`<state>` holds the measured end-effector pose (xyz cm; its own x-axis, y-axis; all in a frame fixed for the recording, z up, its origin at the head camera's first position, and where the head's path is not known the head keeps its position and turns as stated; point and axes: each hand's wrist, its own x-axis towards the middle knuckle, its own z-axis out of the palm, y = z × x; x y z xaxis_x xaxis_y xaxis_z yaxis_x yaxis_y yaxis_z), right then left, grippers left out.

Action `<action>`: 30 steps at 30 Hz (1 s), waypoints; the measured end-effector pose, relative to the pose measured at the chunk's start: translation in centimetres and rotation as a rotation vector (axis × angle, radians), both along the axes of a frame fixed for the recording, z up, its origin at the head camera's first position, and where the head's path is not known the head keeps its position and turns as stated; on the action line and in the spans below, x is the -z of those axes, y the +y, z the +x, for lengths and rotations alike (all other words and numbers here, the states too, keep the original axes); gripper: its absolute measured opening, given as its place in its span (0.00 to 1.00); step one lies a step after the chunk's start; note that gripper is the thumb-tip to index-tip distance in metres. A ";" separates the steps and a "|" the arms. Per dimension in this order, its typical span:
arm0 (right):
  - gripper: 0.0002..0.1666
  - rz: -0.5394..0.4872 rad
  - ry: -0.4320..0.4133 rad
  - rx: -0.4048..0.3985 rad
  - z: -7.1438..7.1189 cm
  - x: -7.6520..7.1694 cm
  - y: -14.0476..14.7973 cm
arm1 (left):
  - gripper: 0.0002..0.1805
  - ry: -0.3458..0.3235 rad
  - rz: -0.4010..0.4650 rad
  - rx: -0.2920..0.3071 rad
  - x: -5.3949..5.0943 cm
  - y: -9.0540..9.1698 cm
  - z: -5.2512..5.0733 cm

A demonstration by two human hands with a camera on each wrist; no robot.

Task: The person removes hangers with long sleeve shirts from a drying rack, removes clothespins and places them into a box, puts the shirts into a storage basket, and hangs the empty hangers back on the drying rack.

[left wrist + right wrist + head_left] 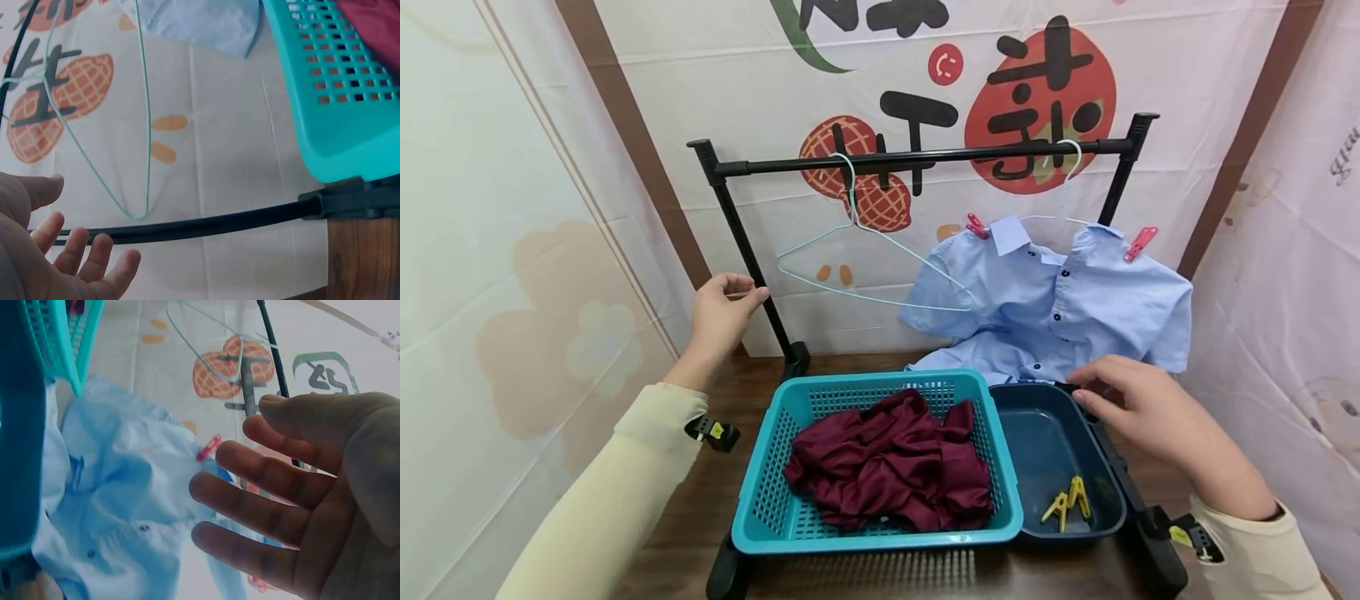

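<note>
My left hand (724,312) hovers beside the rack's left post, fingers loosely bent and holding nothing. In the left wrist view, that hand (69,250) has its thumb and fingers apart. My right hand (1138,406) hangs over the right edge of the navy basin (1037,433), also holding nothing; the right wrist view shows its fingers (262,481) spread. A light blue short-sleeved shirt (1097,292) hangs from a white hanger (1070,154), with red clothespins (1141,243) at its shoulders. A bare mint-green hanger (880,296) hangs left of it. Crumpled maroon cloth (895,467) lies in the teal basket (748,508).
The black rack (910,157) stands behind the basket, its feet (727,571) reaching forward on the brown wooden surface (670,533). Two yellow clothespins (1060,506) lie in the basin. A printed curtain (730,83) hangs behind, and pale curtains (512,292) flank the sides.
</note>
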<state>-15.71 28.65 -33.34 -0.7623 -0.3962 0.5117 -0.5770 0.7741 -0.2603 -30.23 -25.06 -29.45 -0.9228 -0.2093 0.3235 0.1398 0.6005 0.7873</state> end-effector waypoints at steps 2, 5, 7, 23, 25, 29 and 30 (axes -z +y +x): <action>0.12 -0.001 0.009 0.022 -0.1 -0.5 0.6 | 0.29 0.006 0.013 -0.013 -0.3 0.0 -0.7; 0.10 0.003 0.015 0.065 -0.3 -1.1 1.3 | 0.32 0.029 0.039 -0.037 -0.7 -0.1 -1.7; 0.09 0.004 0.022 0.092 -0.5 -1.5 1.8 | 0.35 0.048 0.060 -0.049 -1.0 -0.2 -2.5; 0.07 -0.090 -0.034 0.245 -3.7 -2.6 5.1 | 0.41 0.100 0.019 -0.041 -0.4 -1.0 -6.4; 0.08 -0.102 -0.060 0.280 -4.2 -3.0 5.5 | 0.39 0.099 0.007 -0.032 -0.4 -0.9 -6.6; 0.10 -0.099 -0.066 0.333 -5.0 -3.7 6.2 | 0.37 0.112 -0.018 -0.034 -0.4 -0.8 -7.2; 0.10 -0.097 -0.063 0.340 -5.2 -3.8 6.3 | 0.36 0.117 -0.024 -0.037 -0.5 -0.9 -7.3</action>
<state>-20.91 34.99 -29.59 -0.8734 -0.0665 0.4824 -0.2713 0.8891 -0.3686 -37.53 -25.94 -28.99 -0.8703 -0.2339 0.4335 0.2068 0.6253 0.7525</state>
